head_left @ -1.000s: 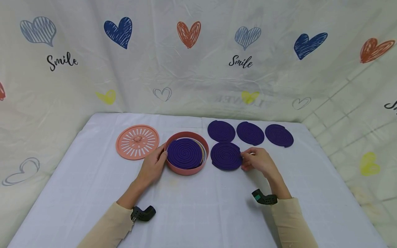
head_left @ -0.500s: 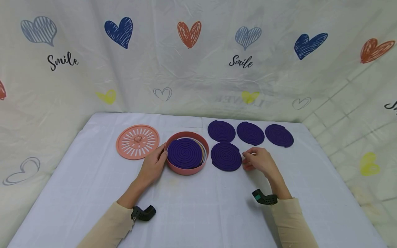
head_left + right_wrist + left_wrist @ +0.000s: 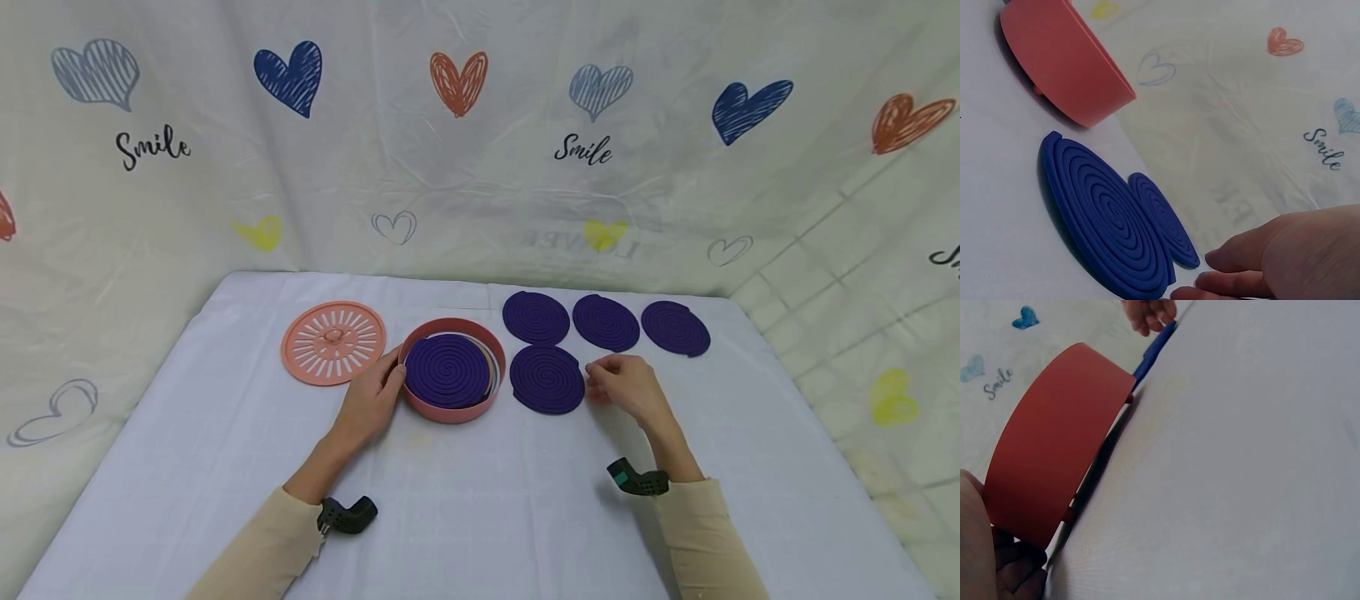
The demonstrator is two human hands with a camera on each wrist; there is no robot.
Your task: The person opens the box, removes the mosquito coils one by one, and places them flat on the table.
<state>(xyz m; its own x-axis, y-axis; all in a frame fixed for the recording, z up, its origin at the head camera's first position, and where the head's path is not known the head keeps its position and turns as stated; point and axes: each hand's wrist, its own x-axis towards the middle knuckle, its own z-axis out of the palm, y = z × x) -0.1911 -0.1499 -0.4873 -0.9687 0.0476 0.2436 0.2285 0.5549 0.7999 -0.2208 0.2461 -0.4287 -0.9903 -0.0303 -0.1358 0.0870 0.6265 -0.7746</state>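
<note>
A pale curtain point(image 3: 517, 179) is hanging behind a white-clothed table point(image 3: 450, 517). The left hand point(image 3: 369, 397) is clasping the pink box point(image 3: 442, 415) by its left side; a purple coil point(image 3: 446, 371) is lying inside. The right hand point(image 3: 624, 386), fingers loosely bent and gripping nothing, is reaching beside the near coil point(image 3: 547, 379), right of the box. Three far coils point(image 3: 606, 322) are lying behind and right of the box, the slotted lid point(image 3: 333, 337) left of it. Tugging a coil's outer end could unwind or crack it; tilting the box could spill its contents. "Smile" point(image 3: 153, 148) is showing twice behind the box; fainter lettering is reading backwards, and no brand is showing.
</note>
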